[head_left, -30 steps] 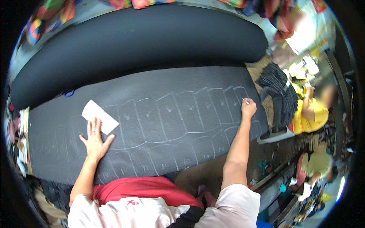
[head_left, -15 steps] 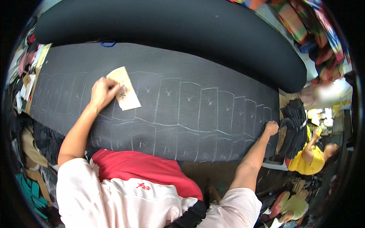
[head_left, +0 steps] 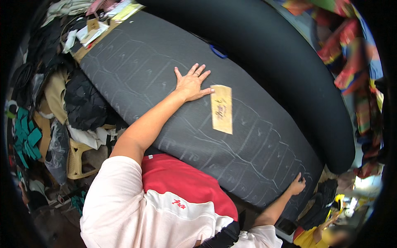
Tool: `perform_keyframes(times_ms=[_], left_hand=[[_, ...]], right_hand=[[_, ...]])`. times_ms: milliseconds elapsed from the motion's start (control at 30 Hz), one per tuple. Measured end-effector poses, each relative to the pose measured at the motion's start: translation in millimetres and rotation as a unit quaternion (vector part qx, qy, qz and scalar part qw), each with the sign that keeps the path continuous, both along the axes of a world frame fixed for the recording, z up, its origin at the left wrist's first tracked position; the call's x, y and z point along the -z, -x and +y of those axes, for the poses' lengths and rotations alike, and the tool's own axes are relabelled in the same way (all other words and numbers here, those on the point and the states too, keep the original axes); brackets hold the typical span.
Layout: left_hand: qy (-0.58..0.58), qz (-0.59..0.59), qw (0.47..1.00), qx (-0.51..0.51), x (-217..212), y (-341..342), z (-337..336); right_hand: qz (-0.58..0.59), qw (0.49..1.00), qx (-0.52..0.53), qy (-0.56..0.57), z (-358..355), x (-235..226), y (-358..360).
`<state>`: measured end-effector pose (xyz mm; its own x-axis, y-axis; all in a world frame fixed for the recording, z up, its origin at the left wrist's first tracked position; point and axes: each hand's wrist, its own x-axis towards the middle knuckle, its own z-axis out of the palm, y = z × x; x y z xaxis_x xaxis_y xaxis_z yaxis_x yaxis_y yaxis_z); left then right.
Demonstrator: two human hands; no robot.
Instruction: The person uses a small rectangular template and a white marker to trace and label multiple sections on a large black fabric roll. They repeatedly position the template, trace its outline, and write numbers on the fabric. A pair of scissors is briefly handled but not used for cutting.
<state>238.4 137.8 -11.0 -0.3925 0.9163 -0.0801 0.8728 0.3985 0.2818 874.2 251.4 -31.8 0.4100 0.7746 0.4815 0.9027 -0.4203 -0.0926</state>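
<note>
My left hand [head_left: 191, 84] lies flat on dark grey fabric [head_left: 178, 45], fingers spread. Its thumb tip touches the upper left corner of a tan card pattern piece [head_left: 222, 110] with handwriting on it. White chalk outlines run across the fabric in rows of panel shapes. Toward the right end of the fabric, my right hand [head_left: 296, 185] rests with its fingers curled. Whether it holds something small cannot be made out.
A thick black roll [head_left: 264, 53] lies along the far edge, with a blue loop handle [head_left: 218, 51] beside it. Papers [head_left: 92, 32] and cloth heaps crowd the left, above a yellow plastic stool [head_left: 78, 159]. At the lower right, a person in yellow [head_left: 308, 235] sits near dark stacked pieces [head_left: 320, 202].
The view has turned, so the fabric now slants down to the right. My left hand has released the card and spread its fingers. My right hand stays near the fabric's right end.
</note>
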Motion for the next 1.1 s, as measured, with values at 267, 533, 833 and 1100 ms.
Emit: perform_keyframes(times_ms=[267,533,833,1100], left_hand=[[0.014,0.042,0.948,-0.315,-1.2,199.9,-89.4],[-0.079,0.033,0.944,-0.319,6.3,332.8,-129.7],[-0.008,0.109,0.870,-0.481,20.1,524.2,-201.2],[-0.203,0.309,0.852,-0.370,-18.6,461.5,-149.1]], right_hand=[[-0.057,0.983,0.118,0.129,5.3,-17.4,48.1],[-0.003,0.986,0.108,0.123,-3.4,-5.6,71.3],[-0.107,0.988,0.026,0.106,-13.3,17.5,55.2],[-0.024,0.996,0.075,0.036,-22.1,8.6,99.0]])
